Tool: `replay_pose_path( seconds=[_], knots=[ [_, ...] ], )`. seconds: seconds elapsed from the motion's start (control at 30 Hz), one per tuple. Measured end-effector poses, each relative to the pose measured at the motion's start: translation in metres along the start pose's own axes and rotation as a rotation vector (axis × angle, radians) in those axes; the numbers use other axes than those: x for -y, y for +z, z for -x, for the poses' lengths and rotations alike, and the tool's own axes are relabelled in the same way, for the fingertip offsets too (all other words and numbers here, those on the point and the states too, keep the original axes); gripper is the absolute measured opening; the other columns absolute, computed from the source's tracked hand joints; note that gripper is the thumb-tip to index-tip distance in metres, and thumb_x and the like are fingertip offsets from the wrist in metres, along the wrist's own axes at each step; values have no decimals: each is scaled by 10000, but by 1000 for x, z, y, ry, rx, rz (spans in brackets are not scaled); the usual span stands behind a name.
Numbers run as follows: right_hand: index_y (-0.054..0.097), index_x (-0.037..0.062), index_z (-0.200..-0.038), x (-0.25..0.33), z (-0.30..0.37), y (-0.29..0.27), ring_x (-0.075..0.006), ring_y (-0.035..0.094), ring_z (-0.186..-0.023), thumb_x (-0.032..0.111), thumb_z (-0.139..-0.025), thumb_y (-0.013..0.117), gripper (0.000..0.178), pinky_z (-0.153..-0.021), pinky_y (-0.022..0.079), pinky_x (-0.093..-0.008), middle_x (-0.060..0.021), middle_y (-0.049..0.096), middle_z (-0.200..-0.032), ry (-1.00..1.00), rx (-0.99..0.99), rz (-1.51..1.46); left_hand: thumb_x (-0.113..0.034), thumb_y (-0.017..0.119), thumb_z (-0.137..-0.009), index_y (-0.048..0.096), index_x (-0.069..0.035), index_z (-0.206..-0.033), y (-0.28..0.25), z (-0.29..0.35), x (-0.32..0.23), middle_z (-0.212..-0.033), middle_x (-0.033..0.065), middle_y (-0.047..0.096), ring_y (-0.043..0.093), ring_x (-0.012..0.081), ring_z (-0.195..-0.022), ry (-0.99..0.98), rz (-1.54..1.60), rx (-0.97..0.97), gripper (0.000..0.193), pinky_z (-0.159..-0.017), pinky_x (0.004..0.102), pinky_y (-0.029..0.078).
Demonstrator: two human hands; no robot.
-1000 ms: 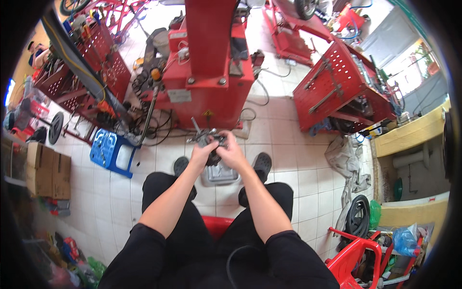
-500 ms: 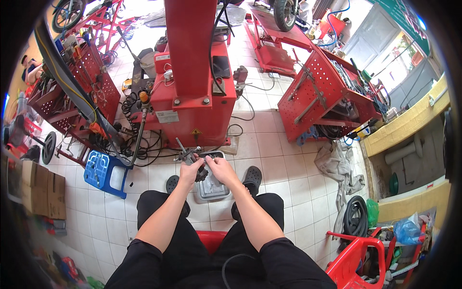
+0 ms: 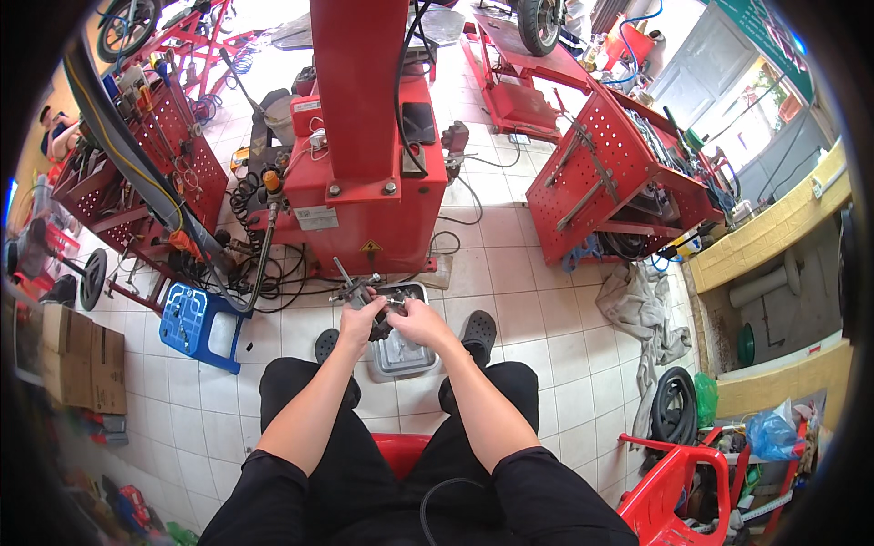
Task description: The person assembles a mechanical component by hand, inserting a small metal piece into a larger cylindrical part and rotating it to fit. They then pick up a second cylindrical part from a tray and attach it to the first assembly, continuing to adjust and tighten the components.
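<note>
1. The left hand (image 3: 360, 322) is closed around a dark grey metal part (image 3: 357, 295), with a thin rod pointing up and away at its far end.
2. The right hand (image 3: 419, 322) is curled at the right side of that part, its fingertips by a small shiny piece (image 3: 397, 302); whether it grips this piece or the part itself cannot be told.
3. The metal part is in front of the person, between the knees and the red machine (image 3: 401, 218), partly hidden by the fingers.
4. Below the hands, a grey tray (image 3: 406, 369) sits on the tiled floor (image 3: 510, 273), between two dark shoes (image 3: 479, 333); its contents are too small to tell.
5. To the left is a blue stool (image 3: 186, 320), with cardboard boxes (image 3: 86, 359) farther left.
6. To the right, a red tool cart (image 3: 574, 205) stands beyond a crumpled grey cloth (image 3: 642, 314).
7. At the lower right, a red chair (image 3: 706, 460) stands near a black tyre (image 3: 672, 411).
</note>
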State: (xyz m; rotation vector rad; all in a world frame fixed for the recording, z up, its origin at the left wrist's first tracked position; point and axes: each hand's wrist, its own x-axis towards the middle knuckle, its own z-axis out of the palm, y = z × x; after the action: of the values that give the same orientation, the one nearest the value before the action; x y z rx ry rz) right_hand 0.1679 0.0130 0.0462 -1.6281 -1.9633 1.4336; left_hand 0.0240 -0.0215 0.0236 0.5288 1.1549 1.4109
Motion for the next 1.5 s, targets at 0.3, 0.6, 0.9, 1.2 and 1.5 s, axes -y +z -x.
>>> replay_pose_path(
  seconds=[0.3,0.6,0.9,1.2,1.5],
  knots=[
    [630,-83,-923,7,4,0,-399,616,-909,543,-815,443,662,-816,455,-431,-290,628,-898,-13,-43,46,-62,683,-778,528,-90,-956,-4,-4,5,-803,15,587,598,118,-703,-2,16,-5,238,-613,264,480],
    [613,-64,-902,4,3,-1,-390,618,-849,479,-792,510,564,-759,466,-417,-268,631,-858,-51,-93,13,-77,689,-781,520,-87,-975,-4,-3,7,-793,24,595,602,121,-695,-31,39,10,257,-610,256,485],
    [592,-58,-858,-2,-2,1,-390,610,-814,455,-784,528,522,-722,464,-418,-262,623,-830,-60,-95,-11,-73,679,-782,527,-85,-976,-1,-1,3,-799,12,587,597,117,-718,-31,17,10,246,-625,261,482],
    [572,-56,-841,-6,-7,5,-384,604,-818,458,-822,499,519,-728,454,-418,-262,617,-833,-60,-97,-49,-46,670,-783,533,-89,-964,0,0,2,-805,12,589,602,116,-714,-34,13,-19,231,-621,257,490],
    [557,-55,-851,-9,-10,5,-384,603,-802,414,-807,516,473,-725,449,-423,-252,614,-825,-55,-101,-113,-69,678,-780,531,-88,-958,-1,-4,5,-796,19,591,602,127,-712,-31,9,10,231,-625,269,488]
  ],
)
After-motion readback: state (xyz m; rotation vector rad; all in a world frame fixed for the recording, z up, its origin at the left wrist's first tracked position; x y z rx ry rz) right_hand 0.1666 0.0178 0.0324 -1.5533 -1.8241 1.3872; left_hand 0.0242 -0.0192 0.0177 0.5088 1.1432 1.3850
